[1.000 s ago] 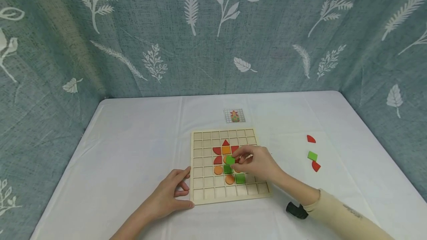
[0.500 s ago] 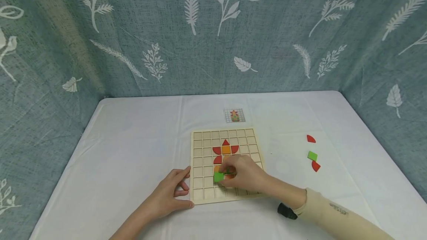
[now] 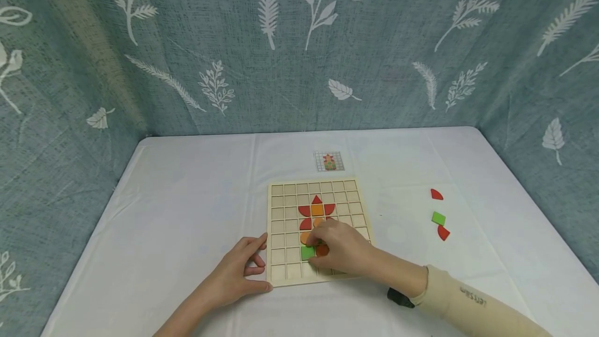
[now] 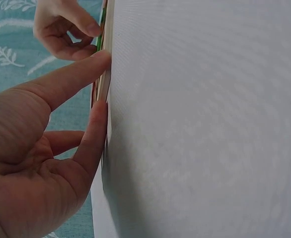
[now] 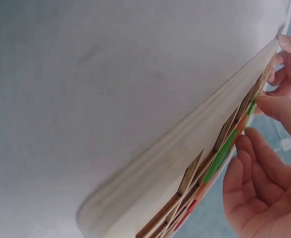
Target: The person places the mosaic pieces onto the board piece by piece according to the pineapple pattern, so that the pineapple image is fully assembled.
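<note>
A wooden grid board [image 3: 285, 189] lies on the table, with red, orange and green pieces in its cells. My right hand [image 3: 343, 246] is over the board, its thumb and index finger pinching a green square tile [image 3: 307, 253], which sits at a cell left of an orange disc [image 3: 322, 250]. In the right wrist view, the thumb touches that green tile [image 5: 252, 107]. At the board's left side, my left hand [image 3: 236, 272] touches the edge with spread thumb and index finger. Part of the pattern is hidden beneath my right hand.
A small pattern card [image 3: 329, 161] lies behind the board. On the right are a loose green square [image 3: 438, 218] and two red quarter-circle pieces [image 3: 437, 194]. A black object [image 3: 400, 298] shows by the right forearm. Patterned curtains [image 3: 281, 92] surround the table.
My right hand has gone left and nearer the board's front with the green tile, which has come down from above the pattern to a cell. My left hand stays at the board's edge.
</note>
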`<action>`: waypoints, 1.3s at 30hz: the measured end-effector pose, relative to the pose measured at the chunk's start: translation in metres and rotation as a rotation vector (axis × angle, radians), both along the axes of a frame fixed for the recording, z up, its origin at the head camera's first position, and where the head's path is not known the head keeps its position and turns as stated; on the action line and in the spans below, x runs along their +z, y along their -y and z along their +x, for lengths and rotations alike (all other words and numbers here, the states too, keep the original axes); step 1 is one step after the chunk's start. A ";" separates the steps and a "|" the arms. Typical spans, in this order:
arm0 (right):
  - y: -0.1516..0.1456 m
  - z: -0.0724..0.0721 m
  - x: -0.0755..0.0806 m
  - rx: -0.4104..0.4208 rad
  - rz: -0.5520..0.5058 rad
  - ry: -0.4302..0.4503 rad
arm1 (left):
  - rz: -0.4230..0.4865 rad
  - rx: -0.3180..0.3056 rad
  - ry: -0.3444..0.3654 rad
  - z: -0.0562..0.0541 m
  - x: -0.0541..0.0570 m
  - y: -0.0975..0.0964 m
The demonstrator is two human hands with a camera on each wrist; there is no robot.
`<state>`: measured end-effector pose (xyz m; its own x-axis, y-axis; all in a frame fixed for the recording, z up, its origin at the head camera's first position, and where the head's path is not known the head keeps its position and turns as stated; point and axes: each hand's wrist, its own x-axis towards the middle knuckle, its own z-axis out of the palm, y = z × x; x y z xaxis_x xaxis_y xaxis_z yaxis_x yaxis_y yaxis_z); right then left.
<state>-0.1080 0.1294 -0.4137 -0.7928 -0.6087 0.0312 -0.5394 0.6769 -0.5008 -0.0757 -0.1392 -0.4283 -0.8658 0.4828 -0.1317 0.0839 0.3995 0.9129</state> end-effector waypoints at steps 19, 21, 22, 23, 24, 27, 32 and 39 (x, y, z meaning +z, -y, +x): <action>-0.080 -0.001 0.007 -0.329 -0.319 0.100 | -0.001 0.003 0.012 0.001 -0.002 -0.002; -0.092 0.000 0.007 -0.391 -0.345 0.106 | -0.003 0.005 0.011 0.002 -0.002 -0.002; -0.098 0.000 0.007 -0.421 -0.353 0.110 | -0.001 0.005 0.013 0.002 -0.002 -0.002; -0.105 0.000 0.007 -0.452 -0.357 0.119 | -0.002 0.005 0.013 0.002 -0.002 -0.002; -0.111 0.000 0.007 -0.481 -0.357 0.124 | -0.001 0.005 0.014 0.002 -0.002 -0.002; -0.128 0.000 0.008 -0.547 -0.333 0.128 | -0.005 0.006 0.013 0.003 -0.003 -0.002; -0.156 0.001 0.008 -0.610 -0.255 0.092 | -0.004 0.010 0.013 0.003 -0.003 -0.002; -0.192 0.002 0.008 -0.687 -0.183 0.065 | 0.004 0.004 0.013 0.002 -0.002 -0.002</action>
<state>-0.1056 0.3214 -0.4055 -0.9989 0.0400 0.0244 0.0143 0.7551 -0.6555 -0.0735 -0.1371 -0.4304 -0.8657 0.4802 -0.1413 0.0703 0.3960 0.9155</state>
